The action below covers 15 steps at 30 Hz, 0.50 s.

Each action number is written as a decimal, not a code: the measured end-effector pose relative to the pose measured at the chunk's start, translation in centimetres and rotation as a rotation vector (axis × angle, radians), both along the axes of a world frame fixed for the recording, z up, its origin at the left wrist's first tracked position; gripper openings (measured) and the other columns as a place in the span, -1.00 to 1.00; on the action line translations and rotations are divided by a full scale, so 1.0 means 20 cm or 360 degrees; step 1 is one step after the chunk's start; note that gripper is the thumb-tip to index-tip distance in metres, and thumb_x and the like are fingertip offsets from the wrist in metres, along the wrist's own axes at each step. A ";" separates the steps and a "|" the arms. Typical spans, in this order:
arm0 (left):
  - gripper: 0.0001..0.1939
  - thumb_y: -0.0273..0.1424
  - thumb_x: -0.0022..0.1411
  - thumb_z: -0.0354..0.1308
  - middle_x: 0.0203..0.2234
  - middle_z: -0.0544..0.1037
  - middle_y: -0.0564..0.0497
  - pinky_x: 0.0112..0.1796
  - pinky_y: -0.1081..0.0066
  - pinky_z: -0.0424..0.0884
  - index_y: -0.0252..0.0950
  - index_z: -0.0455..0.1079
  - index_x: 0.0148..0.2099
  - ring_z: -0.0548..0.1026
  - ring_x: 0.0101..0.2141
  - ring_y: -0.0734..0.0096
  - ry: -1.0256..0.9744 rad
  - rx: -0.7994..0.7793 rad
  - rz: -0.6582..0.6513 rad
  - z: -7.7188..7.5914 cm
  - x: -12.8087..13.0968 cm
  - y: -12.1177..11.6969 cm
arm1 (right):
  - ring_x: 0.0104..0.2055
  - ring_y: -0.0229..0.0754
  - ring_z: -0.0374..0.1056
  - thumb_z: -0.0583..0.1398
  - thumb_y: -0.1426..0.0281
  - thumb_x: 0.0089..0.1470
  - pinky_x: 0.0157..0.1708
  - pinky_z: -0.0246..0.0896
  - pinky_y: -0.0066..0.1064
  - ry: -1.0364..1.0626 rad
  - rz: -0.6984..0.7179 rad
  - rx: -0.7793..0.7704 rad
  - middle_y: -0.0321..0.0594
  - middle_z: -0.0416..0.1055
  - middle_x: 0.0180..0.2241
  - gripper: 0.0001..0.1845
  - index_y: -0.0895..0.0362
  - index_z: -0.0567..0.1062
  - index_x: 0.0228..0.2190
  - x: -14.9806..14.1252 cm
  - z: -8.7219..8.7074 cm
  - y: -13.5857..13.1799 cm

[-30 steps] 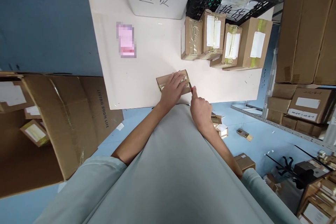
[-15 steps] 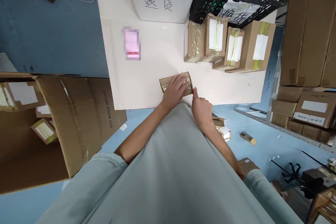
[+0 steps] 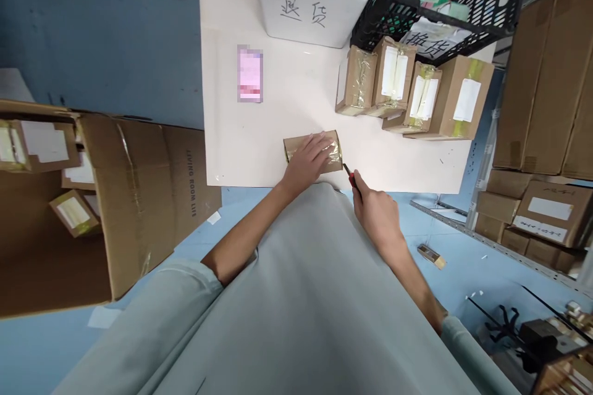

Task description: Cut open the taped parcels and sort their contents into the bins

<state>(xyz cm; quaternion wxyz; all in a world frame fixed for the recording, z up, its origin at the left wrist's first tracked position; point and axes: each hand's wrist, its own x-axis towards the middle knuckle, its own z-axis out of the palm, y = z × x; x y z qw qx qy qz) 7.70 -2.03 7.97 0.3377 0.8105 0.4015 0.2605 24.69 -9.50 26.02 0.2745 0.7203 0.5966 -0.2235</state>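
A small brown cardboard box (image 3: 332,160) with shiny tape lies near the front edge of the white table. My left hand (image 3: 309,155) rests flat across its top, fingers stretched out, covering its middle. My right hand (image 3: 377,207) is closed round a red and black utility knife (image 3: 353,179). The dark blade points up and left, its tip close to the box's right end; whether it touches I cannot tell.
Several taped boxes (image 3: 393,77) stand at the table's back right, before a black crate (image 3: 445,24). A white foam bin (image 3: 306,21) is beside it. A pink blurred item (image 3: 250,74) lies left. A large open carton (image 3: 152,197) stands left of the table (image 3: 278,105).
My right hand has drawn back rightward and toward me from the box's right end, and the knife now shows. My left hand stays on the box. The camera view has shifted slightly.
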 end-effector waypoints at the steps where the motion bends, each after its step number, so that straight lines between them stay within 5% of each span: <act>1: -0.55 -0.20 0.72 -0.09 0.32 0.61 -0.23 0.54 -0.28 0.21 -0.19 0.52 0.36 0.35 0.52 0.01 -0.0013 0.0011 0.0022 0.00 -0.06 -0.01 | -0.23 0.04 0.68 0.00 0.27 0.63 -0.17 0.38 -0.32 0.0047 -0.0022 0.0066 -0.05 0.74 -0.21 -0.37 0.00 0.20 0.60 0.02 0.03 -0.01; 3: -0.51 -0.15 0.73 -0.12 0.32 0.61 -0.21 0.54 -0.28 0.20 -0.16 0.49 0.40 0.36 0.52 0.03 -0.0031 0.0029 0.0066 0.00 -0.20 -0.03 | -0.24 0.05 0.67 0.02 0.23 0.62 -0.18 0.39 -0.32 0.0154 -0.0108 0.0202 -0.06 0.75 -0.19 -0.34 0.04 0.17 0.60 0.08 0.03 -0.03; 5: -0.48 -0.11 0.74 -0.15 0.31 0.62 -0.21 0.51 -0.26 0.25 -0.13 0.48 0.42 0.37 0.51 0.04 -0.0009 0.0019 0.0120 -0.01 -0.35 -0.07 | -0.25 0.03 0.67 0.03 0.19 0.60 -0.16 0.42 -0.31 0.0364 -0.0230 0.0309 -0.04 0.76 -0.16 -0.33 0.13 0.21 0.57 0.14 -0.06 -0.01; 11: -0.34 0.15 0.59 0.07 0.37 0.55 -0.30 0.38 -0.23 0.44 -0.09 0.43 0.49 0.49 0.40 -0.13 0.0104 -0.0080 0.0505 0.01 -0.71 -0.27 | -0.06 -0.11 0.65 0.03 -0.07 0.53 -0.19 0.52 -0.41 0.1266 -0.0699 0.0445 0.16 0.66 0.12 -0.38 0.19 0.43 0.19 0.18 -0.64 0.13; 15: -0.40 0.06 0.58 0.17 0.36 0.55 -0.23 0.32 -0.13 0.56 -0.11 0.45 0.47 0.54 0.33 -0.06 -0.0031 -0.0295 0.0848 0.01 -0.82 -0.35 | -0.08 -0.10 0.63 0.15 -0.29 0.34 -0.28 0.56 -0.40 0.1568 -0.0963 0.0385 0.01 0.66 -0.02 -0.32 0.07 0.42 -0.03 0.06 -0.93 0.17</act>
